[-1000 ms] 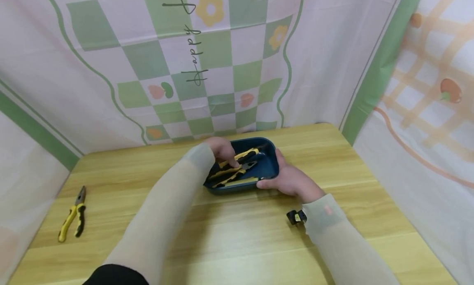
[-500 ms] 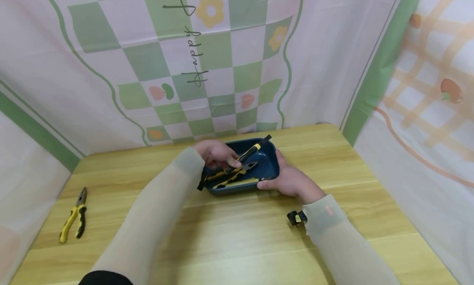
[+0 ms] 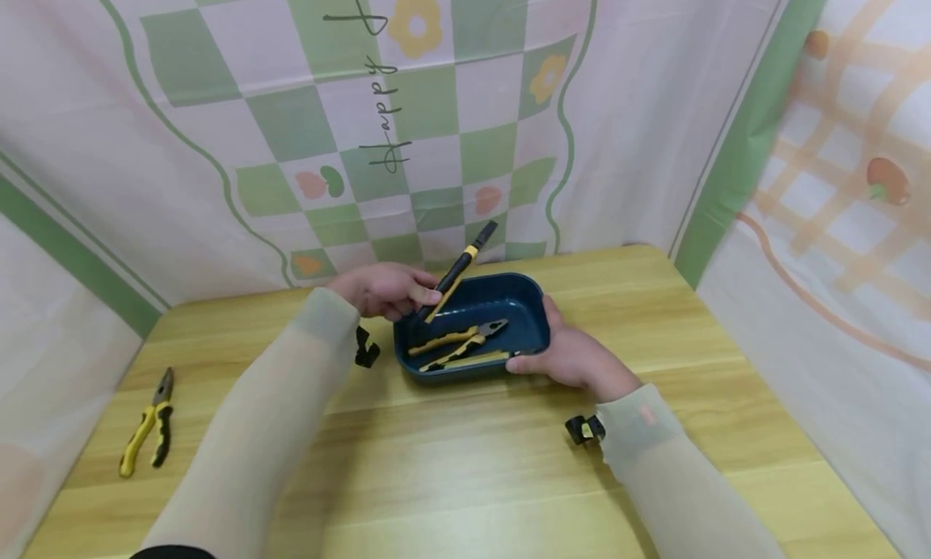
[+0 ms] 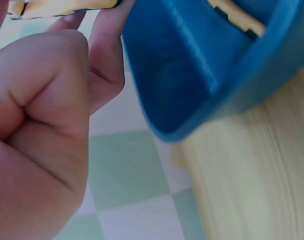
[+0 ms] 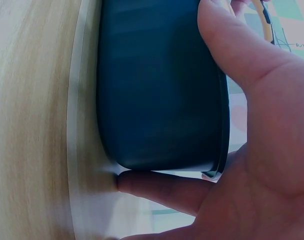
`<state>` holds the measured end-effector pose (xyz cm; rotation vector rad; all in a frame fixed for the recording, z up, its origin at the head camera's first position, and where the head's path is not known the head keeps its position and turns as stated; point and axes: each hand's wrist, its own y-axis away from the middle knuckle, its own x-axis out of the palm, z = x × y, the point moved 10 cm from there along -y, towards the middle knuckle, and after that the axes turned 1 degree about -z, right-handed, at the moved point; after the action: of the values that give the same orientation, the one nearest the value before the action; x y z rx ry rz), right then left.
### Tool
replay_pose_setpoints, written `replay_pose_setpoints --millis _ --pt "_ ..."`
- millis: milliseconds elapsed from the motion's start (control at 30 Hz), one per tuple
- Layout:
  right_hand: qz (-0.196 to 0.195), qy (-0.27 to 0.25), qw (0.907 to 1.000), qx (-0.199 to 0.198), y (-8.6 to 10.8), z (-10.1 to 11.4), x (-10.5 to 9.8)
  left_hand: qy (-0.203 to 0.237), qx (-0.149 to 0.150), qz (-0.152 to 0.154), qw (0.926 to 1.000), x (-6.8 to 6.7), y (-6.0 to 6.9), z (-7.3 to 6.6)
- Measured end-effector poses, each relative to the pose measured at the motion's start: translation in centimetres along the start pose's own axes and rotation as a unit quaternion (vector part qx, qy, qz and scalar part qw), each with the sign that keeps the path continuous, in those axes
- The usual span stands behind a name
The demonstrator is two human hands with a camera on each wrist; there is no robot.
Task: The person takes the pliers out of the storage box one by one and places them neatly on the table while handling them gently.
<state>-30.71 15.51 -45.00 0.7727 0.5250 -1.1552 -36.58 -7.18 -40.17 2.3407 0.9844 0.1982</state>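
Note:
My left hand (image 3: 389, 291) grips a pair of black-and-yellow pliers (image 3: 461, 266) over the left end of a dark blue box (image 3: 534, 288). The pliers' dark head points up and away, seen edge-on. In the left wrist view, a yellow handle (image 4: 67, 7) shows at the fingers. My right hand (image 3: 575, 353) holds the box by its near right corner, the thumb at the near rim and fingers along its right end. Inside lie another pair of pliers (image 3: 465, 343) and, by the near wall, a long yellow tool (image 3: 476, 359) whose kind is unclear.
Needle-nose pliers (image 3: 149, 422) with yellow-and-black handles lie at the left of the wooden table (image 3: 465, 462). Behind the box, a patterned curtain (image 3: 422, 139) hangs close to the table's back edge. A small black camera mount (image 3: 584, 429) sits at each wrist.
My left hand has lifted the pliers out of the box and drawn them up and left. The right hand keeps its hold, and the box stays in place.

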Motion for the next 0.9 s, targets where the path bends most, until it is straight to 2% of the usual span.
replay_pose_setpoints --millis 300,567,667,767,900 --pt "0.0 0.005 1.0 0.0 -0.1 -0.1 0.0 0.052 0.028 -0.048 0.9971 -4.2 2.4 0.7" --pt "0.0 0.004 1.0 -0.004 -0.2 -0.1 0.0 0.07 0.013 -0.082 0.994 -7.6 4.4 3.6" --pt "0.001 0.007 1.0 -0.005 -0.2 -0.1 0.0 0.061 -0.005 -0.097 0.9934 -8.4 4.9 4.7" --pt "0.002 0.01 0.9999 -0.005 -0.1 -0.1 0.1 0.041 -0.042 -0.111 0.9921 -9.1 5.3 6.3" --pt "0.0 0.007 0.9999 -0.009 -0.2 0.0 0.1 0.026 -0.094 -0.14 0.9854 -10.0 5.8 8.7"
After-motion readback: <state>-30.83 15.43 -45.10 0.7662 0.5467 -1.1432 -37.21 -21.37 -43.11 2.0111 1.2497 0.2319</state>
